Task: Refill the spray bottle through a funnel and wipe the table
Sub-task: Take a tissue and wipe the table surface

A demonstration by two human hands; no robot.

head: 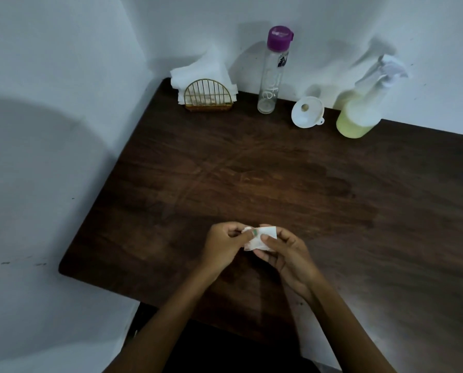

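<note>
Both hands meet over the near middle of the dark wooden table (278,179). My left hand (225,246) and my right hand (286,254) pinch a small folded white tissue (262,239) between their fingers, just above the tabletop. At the back right stands the spray bottle (359,114), filled with pale yellow liquid, its white trigger head on. A white funnel (307,112) lies tilted on the table to its left. A clear glass bottle with a purple cap (272,74) stands upright beside the funnel and looks empty.
A gold wire napkin holder (208,96) with several white napkins sits at the back left corner. White walls close in the table at the back and the left. The table's front edge runs near my forearms.
</note>
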